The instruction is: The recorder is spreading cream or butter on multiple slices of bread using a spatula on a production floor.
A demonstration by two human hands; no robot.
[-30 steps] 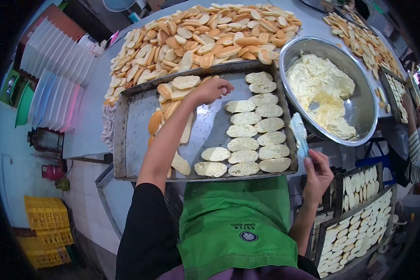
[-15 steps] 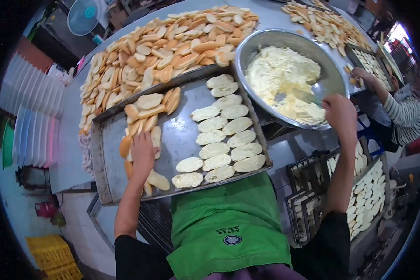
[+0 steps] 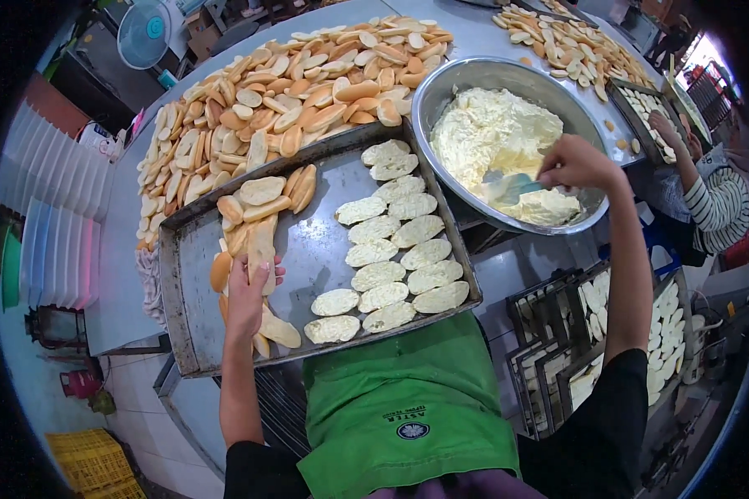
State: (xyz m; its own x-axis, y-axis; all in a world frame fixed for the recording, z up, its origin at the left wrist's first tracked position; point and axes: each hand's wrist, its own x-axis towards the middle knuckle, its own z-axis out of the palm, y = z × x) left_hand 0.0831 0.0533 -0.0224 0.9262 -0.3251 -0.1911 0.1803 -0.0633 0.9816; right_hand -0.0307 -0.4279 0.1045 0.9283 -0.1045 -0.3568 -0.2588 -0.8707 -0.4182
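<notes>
My left hand (image 3: 246, 293) is closed around a halved oval bread roll (image 3: 262, 243), its pale cut face turned up, over the left part of a metal baking tray (image 3: 308, 241). Plain bread pieces (image 3: 263, 191) lie loose around that hand. Rows of cream-coated bread halves (image 3: 383, 273) cover the tray's right side. At the upper right, my right hand (image 3: 582, 163) grips a spatula (image 3: 514, 188) with a pale blue blade. The blade dips into whitish-yellow cream (image 3: 501, 125) inside a large steel bowl (image 3: 424, 101).
A big heap of bread rolls (image 3: 308, 87) spreads behind the tray on the table, with another pile (image 3: 566, 41) at the far right. A co-worker in a striped sleeve (image 3: 716, 204) reaches toward another tray. Filled trays (image 3: 662, 333) stand low at right. Stacked plastic containers (image 3: 54, 183) stand left.
My left hand has picked up a bread half from the pieces it was resting on. My right hand has moved left with the spatula, through the cream.
</notes>
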